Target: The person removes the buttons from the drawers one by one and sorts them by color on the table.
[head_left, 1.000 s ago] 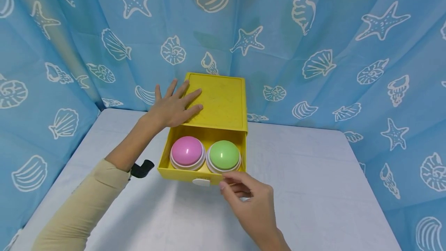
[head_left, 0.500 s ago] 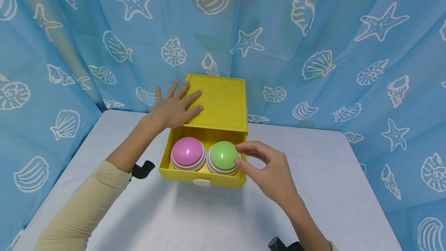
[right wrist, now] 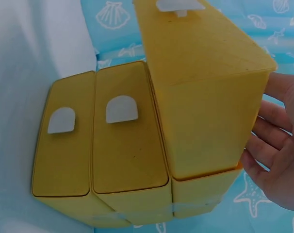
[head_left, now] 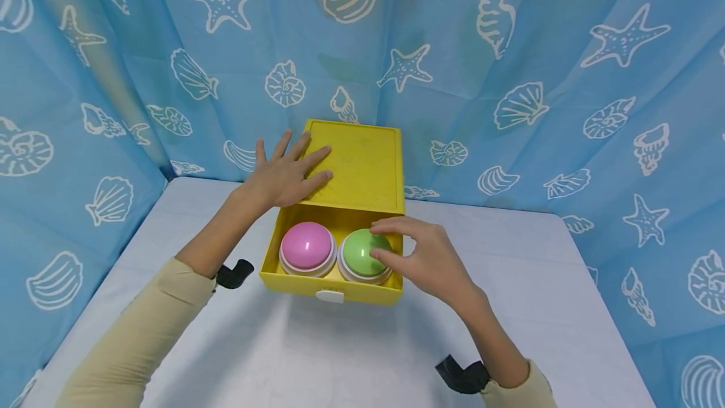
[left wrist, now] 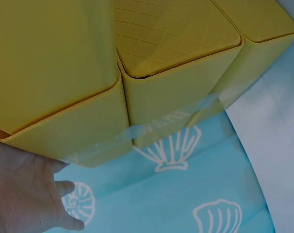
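My left hand (head_left: 281,175) lies with fingers spread on the top of a yellow drawer box (head_left: 358,162); the left wrist view shows this hand (left wrist: 28,189) at the lower left beside the box. The top drawer (head_left: 272,281) is pulled out. Inside sit a pink dome button (head_left: 306,245) on the left and a green dome button (head_left: 358,254) on the right, both with white bases. My right hand (head_left: 430,258) reaches over the drawer's right side, thumb and fingers apart over the green dome. Whether its fingertips touch the dome is unclear. The right wrist view shows its fingers partly behind the drawer wall.
A white tab handle (head_left: 330,296) sticks out from the open drawer's front. Two lower drawers (right wrist: 130,145) are closed below it. The box stands on a white-covered table (head_left: 504,307), close to a blue shell-patterned curtain (head_left: 453,80) at the back and sides.
My right hand has left the drawer's front edge, moved up and right, then shifted left over the green dome. My left hand stays on the box top.
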